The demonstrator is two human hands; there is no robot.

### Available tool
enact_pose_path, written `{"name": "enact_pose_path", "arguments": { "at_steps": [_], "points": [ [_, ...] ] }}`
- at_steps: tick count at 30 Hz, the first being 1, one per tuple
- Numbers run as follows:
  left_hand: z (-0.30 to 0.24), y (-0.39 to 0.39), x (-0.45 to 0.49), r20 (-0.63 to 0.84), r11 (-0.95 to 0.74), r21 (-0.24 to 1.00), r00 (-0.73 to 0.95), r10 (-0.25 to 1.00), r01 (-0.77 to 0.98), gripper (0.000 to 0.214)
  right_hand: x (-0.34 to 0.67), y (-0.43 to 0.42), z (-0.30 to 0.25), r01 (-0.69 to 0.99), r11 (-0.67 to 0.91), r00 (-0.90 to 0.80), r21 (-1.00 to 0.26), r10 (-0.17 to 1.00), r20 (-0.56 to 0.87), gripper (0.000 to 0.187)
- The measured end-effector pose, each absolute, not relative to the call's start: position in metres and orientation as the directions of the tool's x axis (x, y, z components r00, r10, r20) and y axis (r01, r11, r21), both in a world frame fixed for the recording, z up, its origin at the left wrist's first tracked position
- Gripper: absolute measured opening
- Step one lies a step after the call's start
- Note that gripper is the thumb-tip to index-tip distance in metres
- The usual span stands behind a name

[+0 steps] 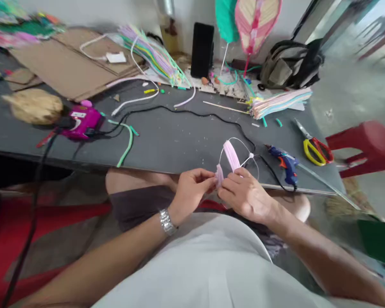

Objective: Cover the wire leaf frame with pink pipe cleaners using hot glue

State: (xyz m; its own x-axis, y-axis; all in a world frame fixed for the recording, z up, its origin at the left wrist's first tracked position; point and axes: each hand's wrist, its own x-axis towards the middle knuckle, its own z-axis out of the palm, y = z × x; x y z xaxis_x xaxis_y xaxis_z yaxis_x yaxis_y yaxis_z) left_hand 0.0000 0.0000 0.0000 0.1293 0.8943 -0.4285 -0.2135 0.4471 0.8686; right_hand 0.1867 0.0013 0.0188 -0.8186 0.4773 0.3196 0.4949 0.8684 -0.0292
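Note:
Over the table's front edge, my left hand (197, 187) pinches the short end of a pale pink strip between thumb and fingers. My right hand (247, 194) is closed close beside it, fingers wrapped round the lower part of the same pale pink strip (231, 155). The strip looks soft and ribbed, and its middle is hidden by my fingers. Thin white wire loops, joined at a small white knot (251, 155), form a frame around the strip. To the right of my right hand lies a blue glue gun (285, 164) with a long clear glue stick.
Scissors (317, 150) lie at the right. Bundles of pastel pipe cleaners (279, 102) and a black phone (202, 50) stand at the back. A black cable crosses the grey table (173, 137). A magenta power adapter (83, 122) sits left, near cardboard (73, 64). Red stools flank me.

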Motion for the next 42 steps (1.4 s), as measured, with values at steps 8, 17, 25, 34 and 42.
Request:
{"name": "enact_pose_path", "arguments": {
  "at_steps": [8, 17, 25, 34, 42],
  "points": [
    [0.006, 0.015, -0.017, -0.357, 0.36, 0.863, 0.076, 0.931, -0.353, 0.034, 0.246, -0.013, 0.031, 0.815, 0.516, -0.23, -0.265, 0.707, 0.669, 0.009],
    [0.011, 0.032, -0.039, -0.257, 0.226, 0.857, -0.005, 0.966, -0.463, 0.041, 0.309, -0.009, -0.001, 0.861, -0.46, 0.503, -0.217, 0.836, 0.219, 0.038],
    [0.007, 0.032, -0.033, -0.218, 0.26, 0.735, 0.144, 0.965, -0.626, 0.03, 0.333, 0.024, -0.009, 0.577, -0.528, 0.606, -0.623, 0.788, -0.107, 0.039],
    [0.008, 0.023, -0.024, -0.338, 0.588, 0.305, 0.492, 0.802, -0.749, 0.007, 0.258, -0.009, 0.019, -0.323, -0.248, 0.156, -0.913, 0.938, -0.31, 0.028],
    [0.003, 0.018, -0.013, -0.476, 0.567, 0.306, 0.392, 0.787, -0.765, 0.014, 0.206, -0.038, 0.009, 0.161, -0.106, 0.118, -0.981, 0.989, -0.088, 0.041]
  ]
}}
